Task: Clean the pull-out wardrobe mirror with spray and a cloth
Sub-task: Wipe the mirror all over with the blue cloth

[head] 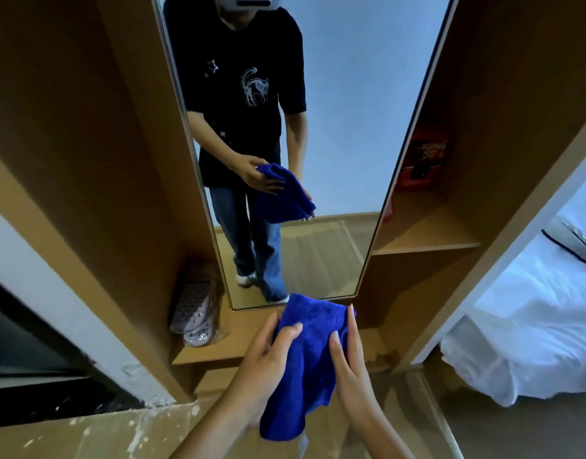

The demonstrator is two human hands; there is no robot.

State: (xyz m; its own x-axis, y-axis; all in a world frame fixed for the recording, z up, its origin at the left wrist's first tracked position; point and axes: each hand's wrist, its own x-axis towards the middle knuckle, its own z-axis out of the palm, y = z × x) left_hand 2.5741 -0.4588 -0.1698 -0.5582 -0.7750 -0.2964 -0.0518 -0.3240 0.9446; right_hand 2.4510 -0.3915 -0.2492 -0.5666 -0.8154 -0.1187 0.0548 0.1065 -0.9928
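while standing before the pull-out mirror (318,127), holding a blue cloth (309,359) low in front of the body with both hands. furthest left, a dark panel (26,359) and a white wall strip, then the brown wooden wardrobe (86,127) side, smooth and matte. a pair of pale perforated slippers (195,309) in clear plastic wrap, propped on the low shelf (212,354) just left of the mirror's bottom corner. left hand (268,356) reaching up from below, thumb laid over the cloth's front and fingers curled behind its left edge, gripping it. cloth soft, fuzzy, microfibre-like, bunched and hanging in folds, upper edge just overlapping the mirror's lower rim. right hand (349,356) on the cloth's right side, thumb pressed on the front, fingers wrapped round the back edge, pinching the fabric. mirror tall, narrow, thin-framed, glossy, reflecting the same pose, a dark printed t-shirt, jeans, and pale wall. right of the mirror, open wooden shelves with a red printed box (424,160) standing on one. far right, rumpled white bedding (533,326).
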